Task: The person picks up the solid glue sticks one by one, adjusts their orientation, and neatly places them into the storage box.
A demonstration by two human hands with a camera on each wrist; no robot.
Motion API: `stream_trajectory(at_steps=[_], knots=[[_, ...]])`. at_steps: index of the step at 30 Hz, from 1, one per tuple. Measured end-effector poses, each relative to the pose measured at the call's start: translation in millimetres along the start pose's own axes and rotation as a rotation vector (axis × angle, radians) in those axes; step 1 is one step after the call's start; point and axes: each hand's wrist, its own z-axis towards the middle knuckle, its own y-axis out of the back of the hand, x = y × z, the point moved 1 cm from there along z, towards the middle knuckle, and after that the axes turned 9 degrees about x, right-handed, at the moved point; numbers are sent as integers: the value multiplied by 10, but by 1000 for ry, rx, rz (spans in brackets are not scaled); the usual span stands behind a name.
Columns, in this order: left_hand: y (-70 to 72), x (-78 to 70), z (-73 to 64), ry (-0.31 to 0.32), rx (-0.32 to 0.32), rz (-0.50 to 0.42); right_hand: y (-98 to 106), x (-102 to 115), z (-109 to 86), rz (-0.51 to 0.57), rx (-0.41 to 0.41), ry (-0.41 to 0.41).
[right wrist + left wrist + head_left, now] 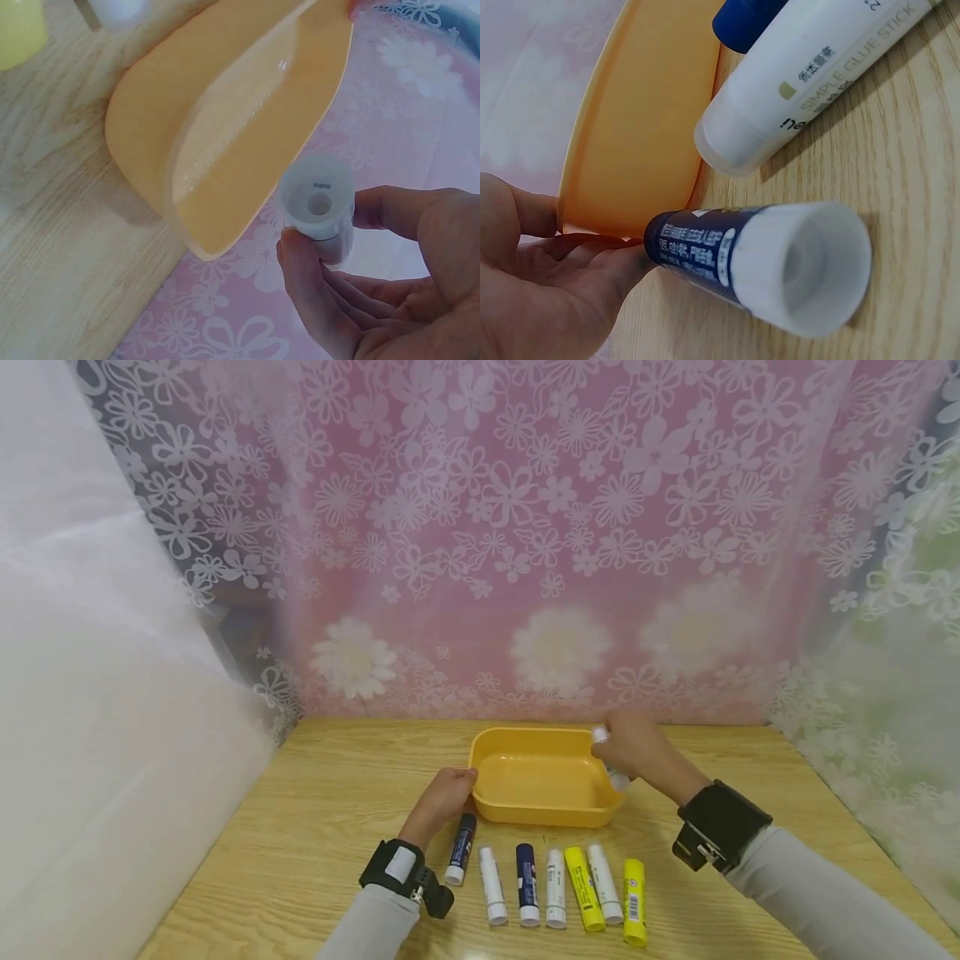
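My left hand (444, 795) pinches the left end of a yellow plastic tub (540, 817), with the wall between thumb and fingers. Over the tub's right end, my right hand (637, 748) grips a white glue stick (318, 202). In the right wrist view its hollow base faces the camera and the thumb and fingers wrap its sides. The tub's floor shows bare in the head view. Just below my left hand lies a dark blue glue stick (705, 244) with a white base, its dark end right at the fingers in the left wrist view.
In front of the tub several more glue sticks lie in a loose row: white (492, 885), dark blue (527, 885), white (556, 887), yellow (584, 888), white (604, 883) and yellow (633, 902). A pink flowered curtain (465, 568) hangs behind the wooden table (300, 827).
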Motion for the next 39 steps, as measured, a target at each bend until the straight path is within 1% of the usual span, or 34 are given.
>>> stream_trajectory(at_steps=[6, 10, 18, 25, 31, 36, 39], knots=[[-5, -2, 0, 9, -7, -6, 39, 41, 89, 31, 24, -10], [-5, 4, 5, 0, -3, -19, 49, 42, 148, 42, 32, -28], [-17, -8, 4, 16, -8, -20, 63, -1, 263, 28, 23, -75], [2, -6, -10, -10, -5, -8, 22, -66, 336, 39, -7, -65], [8, -11, -16, -8, -5, 2, -79, -132, 421, 39, -42, -63], [3, -12, -24, -5, -6, 10, -154, -146, 428, 56, -63, -33], [-4, -14, -32, -8, -7, 12, -197, -164, 433, 44, -72, -9]])
